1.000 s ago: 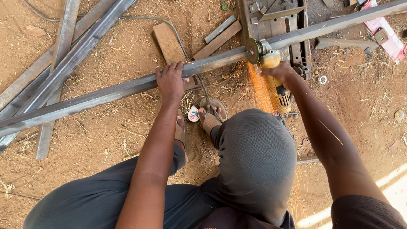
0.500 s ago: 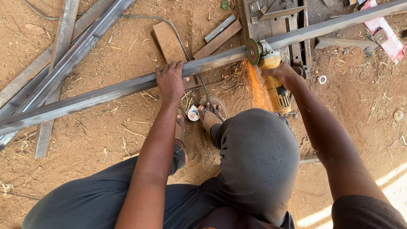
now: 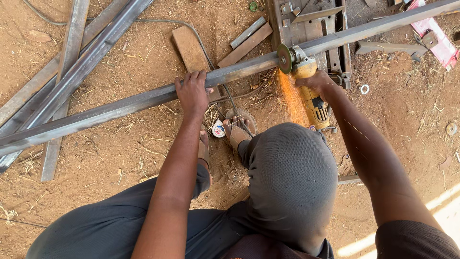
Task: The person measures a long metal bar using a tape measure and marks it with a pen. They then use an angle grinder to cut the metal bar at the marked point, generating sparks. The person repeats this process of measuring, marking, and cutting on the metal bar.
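A long grey steel tube (image 3: 120, 103) runs slanted across the dirt from lower left to upper right. My left hand (image 3: 192, 91) grips it from above near its middle. My right hand (image 3: 318, 81) holds a yellow angle grinder (image 3: 314, 98), whose disc (image 3: 286, 58) cuts into the tube just right of centre. Orange sparks (image 3: 293, 98) spray down toward my knee. My head covering and dark trousers fill the lower part of the view.
More steel tubes and flat bars (image 3: 72, 57) lie at the upper left. A metal frame piece (image 3: 311, 19), short offcuts (image 3: 247, 43), a wooden block (image 3: 190, 48) and the grinder's cable (image 3: 201, 33) lie behind the tube. A small round tin (image 3: 219, 129) sits by my sandalled foot (image 3: 238, 134).
Both hands hold their places. The grinder stays on the cut and the spark spray keeps falling; nothing else has shifted.
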